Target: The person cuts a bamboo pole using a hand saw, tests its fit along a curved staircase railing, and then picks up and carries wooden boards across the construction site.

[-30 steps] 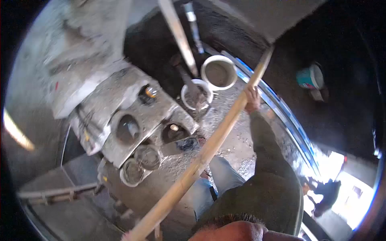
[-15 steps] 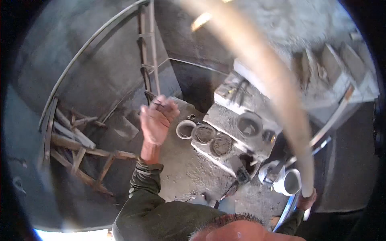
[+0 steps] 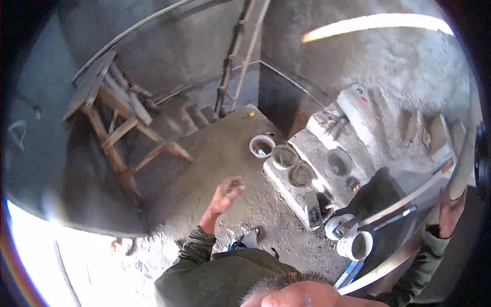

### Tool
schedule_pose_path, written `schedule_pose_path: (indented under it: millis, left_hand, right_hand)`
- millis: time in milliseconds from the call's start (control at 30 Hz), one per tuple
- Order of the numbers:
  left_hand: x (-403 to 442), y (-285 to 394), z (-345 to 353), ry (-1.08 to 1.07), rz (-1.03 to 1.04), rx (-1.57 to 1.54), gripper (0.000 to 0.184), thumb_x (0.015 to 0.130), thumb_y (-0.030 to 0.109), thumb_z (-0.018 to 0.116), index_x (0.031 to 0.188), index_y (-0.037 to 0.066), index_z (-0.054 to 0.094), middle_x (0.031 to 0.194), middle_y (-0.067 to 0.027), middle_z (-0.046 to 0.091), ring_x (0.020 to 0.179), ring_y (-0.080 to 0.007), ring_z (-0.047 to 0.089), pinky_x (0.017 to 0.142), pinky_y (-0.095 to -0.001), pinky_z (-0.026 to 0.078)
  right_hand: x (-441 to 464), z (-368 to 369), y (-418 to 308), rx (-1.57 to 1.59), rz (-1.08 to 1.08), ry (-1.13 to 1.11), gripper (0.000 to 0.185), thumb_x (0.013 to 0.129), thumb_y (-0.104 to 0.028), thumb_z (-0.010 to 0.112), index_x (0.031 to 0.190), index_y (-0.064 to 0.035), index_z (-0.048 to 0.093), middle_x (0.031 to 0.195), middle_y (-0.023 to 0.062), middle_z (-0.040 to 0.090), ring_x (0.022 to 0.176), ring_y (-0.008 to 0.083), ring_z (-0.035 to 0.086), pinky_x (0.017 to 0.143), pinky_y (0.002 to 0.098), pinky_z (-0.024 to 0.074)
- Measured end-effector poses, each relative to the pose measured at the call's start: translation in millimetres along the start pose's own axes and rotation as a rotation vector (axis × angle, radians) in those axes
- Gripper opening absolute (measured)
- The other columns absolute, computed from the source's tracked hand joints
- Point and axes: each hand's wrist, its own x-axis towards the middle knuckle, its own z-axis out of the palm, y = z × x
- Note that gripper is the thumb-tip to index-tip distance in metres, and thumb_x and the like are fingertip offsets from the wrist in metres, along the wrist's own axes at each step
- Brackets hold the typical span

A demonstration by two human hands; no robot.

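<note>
My right hand (image 3: 451, 212) is closed around a long pale wooden pole (image 3: 466, 153), which looks curved along the right side and continues below the hand. My left hand (image 3: 226, 196) is held out over the rough floor, fingers loosely bent and slightly blurred, with nothing visible in it. To the left of my right hand stand a white bucket (image 3: 356, 245) and a second white bucket (image 3: 338, 225) with a tool in it.
Concrete steps (image 3: 317, 140) carry several round containers, among them a mortar-filled one (image 3: 300, 175). Another bucket (image 3: 262, 146) stands beside them. A wooden trestle (image 3: 120, 130) is at the left, and a wooden ladder (image 3: 237, 61) leans at the back wall. Blue-edged rails (image 3: 350, 272) lie near the buckets.
The pole has swung from across the view to the right edge. My left hand has come down, its fingers more bent. The view has turned, bringing the trestle higher and more floor into sight.
</note>
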Motion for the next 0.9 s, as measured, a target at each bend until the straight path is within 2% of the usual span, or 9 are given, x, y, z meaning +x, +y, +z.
schedule_pose_path:
  millis: [100, 233, 367, 500, 567, 700, 733, 800, 900]
  left_hand:
    - [-51.9, -6.1, 20.9, -0.143, 0.045, 0.415, 0.066, 0.082, 0.044, 0.071, 0.127, 0.000, 0.051, 0.121, -0.0167, 0.060, 0.110, -0.0293, 0.060, 0.093, -0.0389, 0.049]
    - [-103.3, -0.2, 62.1, -0.364, 0.077, 0.659, 0.078, 0.078, 0.054, 0.069, 0.132, 0.003, 0.047, 0.137, -0.0200, 0.047, 0.126, -0.0334, 0.047, 0.106, -0.0422, 0.037]
    - [-125.1, -14.9, 91.2, -0.635, 0.067, 0.574, 0.097, 0.075, 0.056, 0.071, 0.143, 0.002, 0.029, 0.146, -0.0233, 0.031, 0.136, -0.0386, 0.031, 0.113, -0.0456, 0.026]
    - [-120.6, -57.9, 112.5, -0.582, 0.203, 0.581, 0.108, 0.070, 0.055, 0.075, 0.147, 0.002, 0.019, 0.147, -0.0268, 0.027, 0.138, -0.0406, 0.026, 0.113, -0.0465, 0.026]
    - [-110.8, -53.1, 109.0, -0.592, 0.138, 0.435, 0.125, 0.063, 0.057, 0.079, 0.149, 0.003, 0.006, 0.152, -0.0264, 0.012, 0.142, -0.0393, 0.015, 0.115, -0.0445, 0.021]
    - [-73.4, -63.1, 85.2, -0.470, 0.080, 0.364, 0.131, 0.058, 0.057, 0.082, 0.149, 0.002, 0.004, 0.152, -0.0261, 0.012, 0.141, -0.0410, 0.013, 0.115, -0.0453, 0.018]
    - [-54.0, -96.3, 86.2, -0.332, 0.221, 0.491, 0.127, 0.059, 0.054, 0.084, 0.148, 0.004, 0.007, 0.149, -0.0253, 0.017, 0.138, -0.0428, 0.022, 0.111, -0.0481, 0.029]
    - [-32.9, -97.1, 57.0, -0.255, 0.209, 0.468, 0.126, 0.059, 0.054, 0.084, 0.148, 0.004, 0.009, 0.148, -0.0251, 0.019, 0.137, -0.0428, 0.024, 0.111, -0.0482, 0.029]
    - [-8.1, -62.8, 7.7, -0.150, 0.031, 0.521, 0.122, 0.058, 0.052, 0.084, 0.147, 0.004, 0.016, 0.146, -0.0239, 0.025, 0.135, -0.0432, 0.027, 0.111, -0.0490, 0.029]
  right_hand:
    - [29.1, 14.2, -33.5, 0.152, 0.155, -0.178, 0.049, 0.082, -0.013, 0.065, 0.123, 0.0072, 0.049, 0.110, 0.0117, 0.058, 0.096, 0.0171, 0.055, 0.085, 0.0291, 0.0445]
    - [37.3, 61.7, -100.0, 0.190, 0.107, -0.131, 0.040, 0.079, -0.017, 0.066, 0.111, 0.0058, 0.055, 0.096, 0.0084, 0.060, 0.082, 0.0164, 0.057, 0.077, 0.0283, 0.0467]
    - [52.6, 113.8, -150.2, 0.360, 0.114, -0.200, 0.039, 0.079, -0.024, 0.065, 0.105, 0.0049, 0.059, 0.095, 0.0099, 0.060, 0.084, 0.0177, 0.058, 0.077, 0.0298, 0.0450]
    - [92.4, 167.2, -189.5, 0.582, 0.054, -0.244, 0.040, 0.080, -0.027, 0.066, 0.105, 0.0044, 0.060, 0.094, 0.0086, 0.062, 0.086, 0.0166, 0.056, 0.079, 0.0287, 0.0432]
    - [125.3, 195.4, -206.0, 0.590, 0.068, -0.261, 0.041, 0.083, -0.026, 0.064, 0.110, 0.0041, 0.061, 0.104, 0.0102, 0.063, 0.093, 0.0164, 0.058, 0.083, 0.0287, 0.0425]
    - [177.3, 253.0, -279.2, 0.720, -0.012, -0.256, 0.041, 0.086, -0.027, 0.063, 0.117, 0.0007, 0.061, 0.123, 0.0134, 0.059, 0.109, 0.0177, 0.056, 0.093, 0.0324, 0.0420]
    - [187.0, 268.4, -300.5, 0.770, -0.013, -0.220, 0.042, 0.086, -0.028, 0.064, 0.118, -0.0004, 0.061, 0.127, 0.0143, 0.057, 0.114, 0.0181, 0.054, 0.096, 0.0336, 0.0414]
    - [220.1, 299.1, -337.6, 0.758, -0.168, -0.205, 0.041, 0.085, -0.030, 0.065, 0.115, -0.0019, 0.062, 0.119, 0.0130, 0.060, 0.111, 0.0204, 0.055, 0.097, 0.0377, 0.0427]
    - [197.6, 297.0, -422.8, 0.628, -0.053, -0.245, 0.056, 0.080, -0.039, 0.064, 0.117, 0.0024, 0.059, 0.119, 0.0189, 0.057, 0.107, 0.0297, 0.056, 0.085, 0.0460, 0.0476]
